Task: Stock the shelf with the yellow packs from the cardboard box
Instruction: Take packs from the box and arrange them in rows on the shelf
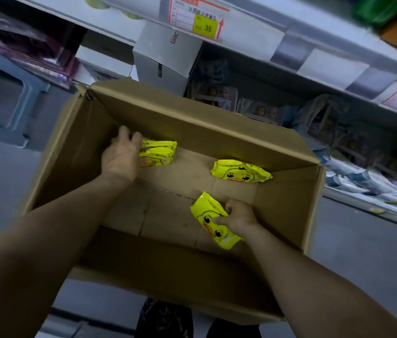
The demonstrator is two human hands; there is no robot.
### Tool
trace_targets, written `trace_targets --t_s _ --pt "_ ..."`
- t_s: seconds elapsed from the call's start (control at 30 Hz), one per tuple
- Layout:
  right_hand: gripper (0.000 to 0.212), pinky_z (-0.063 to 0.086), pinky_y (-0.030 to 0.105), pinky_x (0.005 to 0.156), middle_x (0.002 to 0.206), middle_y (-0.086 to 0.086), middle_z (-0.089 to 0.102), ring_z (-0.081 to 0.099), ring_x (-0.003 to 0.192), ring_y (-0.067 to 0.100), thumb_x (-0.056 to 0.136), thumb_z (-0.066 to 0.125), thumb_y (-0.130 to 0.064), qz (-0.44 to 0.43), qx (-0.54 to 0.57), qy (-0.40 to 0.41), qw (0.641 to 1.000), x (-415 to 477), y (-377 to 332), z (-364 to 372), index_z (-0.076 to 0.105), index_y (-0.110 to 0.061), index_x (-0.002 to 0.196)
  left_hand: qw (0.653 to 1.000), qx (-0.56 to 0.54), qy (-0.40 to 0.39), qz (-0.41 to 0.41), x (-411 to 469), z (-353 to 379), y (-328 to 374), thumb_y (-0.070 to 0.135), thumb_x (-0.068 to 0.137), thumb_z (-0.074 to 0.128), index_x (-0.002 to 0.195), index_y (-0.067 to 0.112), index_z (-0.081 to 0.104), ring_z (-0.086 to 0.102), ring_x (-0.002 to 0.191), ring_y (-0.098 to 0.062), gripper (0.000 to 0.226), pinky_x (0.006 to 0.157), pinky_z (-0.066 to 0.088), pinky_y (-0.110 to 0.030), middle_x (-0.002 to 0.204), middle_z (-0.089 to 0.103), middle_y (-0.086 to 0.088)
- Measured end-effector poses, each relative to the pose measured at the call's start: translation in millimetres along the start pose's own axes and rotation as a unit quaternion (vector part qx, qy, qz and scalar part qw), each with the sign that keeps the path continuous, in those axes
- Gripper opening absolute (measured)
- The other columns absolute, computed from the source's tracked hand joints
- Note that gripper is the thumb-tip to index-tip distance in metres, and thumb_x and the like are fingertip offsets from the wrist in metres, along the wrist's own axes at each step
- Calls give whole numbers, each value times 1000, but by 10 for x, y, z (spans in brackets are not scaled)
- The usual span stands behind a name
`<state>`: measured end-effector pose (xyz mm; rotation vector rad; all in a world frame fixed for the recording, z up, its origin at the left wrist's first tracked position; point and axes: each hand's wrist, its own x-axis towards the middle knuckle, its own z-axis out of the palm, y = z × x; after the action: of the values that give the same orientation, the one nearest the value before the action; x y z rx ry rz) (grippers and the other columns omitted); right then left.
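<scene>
An open cardboard box (192, 113) is seen from above, filling the middle of the view, with its brown floor largely bare. Toward ten o'clock on that floor, close to the far wall, two stacked packs (159, 152) are found, yellow and printed with a duck face. The left hand (120, 157) is laid over their left end and is touching them; whether its fingers are closed round them cannot be told, since the hand's back hides the contact. Toward two o'clock, a loose pack (240, 172) is lying flat on the box floor, face up, well apart from both hands. Toward five o'clock, near the near wall, a third yellow pack (210, 222) is held by the right hand (237, 217), whose fingers and thumb are curled round its right edge; the pack is tilted, with one end raised toward twelve o'clock. Beyond the box, from twelve to three o'clock, grey shelves (253, 32) are seen, slanting across the view. A price label (198, 19) with a yellow patch marked 35 is fixed to the upper shelf edge at twelve o'clock, and a white carton (165, 57) is standing just below it. Blurred goods are ranged on the lower shelf at three o'clock.
</scene>
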<state>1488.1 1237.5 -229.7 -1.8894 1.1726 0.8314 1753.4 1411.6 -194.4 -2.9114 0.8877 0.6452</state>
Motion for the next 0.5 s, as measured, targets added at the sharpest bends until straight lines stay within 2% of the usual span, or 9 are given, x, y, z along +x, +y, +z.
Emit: trace_targets --t_s 0.07,0.13,0.2,0.27,0.33,0.4,0.43,0.5 --pt "43 41 18 61 86 -6 59 57 84 16 70 90 -30 -11 81 -13 997 -126 -22 7 54 -19 91 999 -11 -34 -17 -17 -51 53 30 83 75 117 10 58 57 99 -43 43 78 49 -45 125 41 -16" --pt "41 54 28 81 97 -2 69 66 91 17 70 90 -25 -19 168 -41 985 -279 -64 -48 63 -17 100 998 -6 -63 -25 -97 -98 140 31 83 75 110 9 65 58 101 -41 37 81 49 -42 125 44 -15" --pt "37 57 37 91 102 3 75 71 94 20 73 89 -25 -31 225 -59 972 -441 -78 -163 72 -13 104 996 -30 -74 -47 -210 -212 256 33 79 78 101 11 71 60 101 -38 31 79 50 -39 119 55 -15" --pt "28 59 35 86 96 2 76 73 88 16 76 86 -26 -47 272 -74 958 -644 -84 -339 75 -15 99 989 -81 -91 -85 -357 -403 395 36 76 81 88 12 72 62 98 -34 27 75 48 -34 101 65 -14" --pt "21 58 26 74 88 -4 76 72 79 9 78 84 -29 -58 301 -101 946 -852 -61 -546 73 -19 93 976 -154 -111 -105 -524 -580 515 36 75 82 72 13 65 63 89 -31 29 64 40 -30 78 63 -10" --pt "27 58 32 82 94 -1 77 74 87 14 79 83 -30 -64 337 -124 931 -1098 -17 -792 73 -17 100 942 -293 -118 -112 -720 -738 642 32 75 83 67 12 58 60 78 -27 33 62 40 -30 70 59 -8" --pt "31 58 38 87 99 2 77 74 91 17 81 82 -28 -71 358 -133 921 -1220 20 -936 73 -15 107 912 -375 -125 -112 -828 -838 728 26 76 83 70 9 61 61 77 -26 28 68 47 -31 74 63 -9" --pt "31 59 43 87 105 8 76 73 90 21 88 74 -21 -97 404 -153 897 -1493 130 -1246 69 -10 117 861 -481 -145 -83 -1070 -1080 945 17 82 77 86 7 67 68 81 -28 14 83 56 -43 90 72 -14"
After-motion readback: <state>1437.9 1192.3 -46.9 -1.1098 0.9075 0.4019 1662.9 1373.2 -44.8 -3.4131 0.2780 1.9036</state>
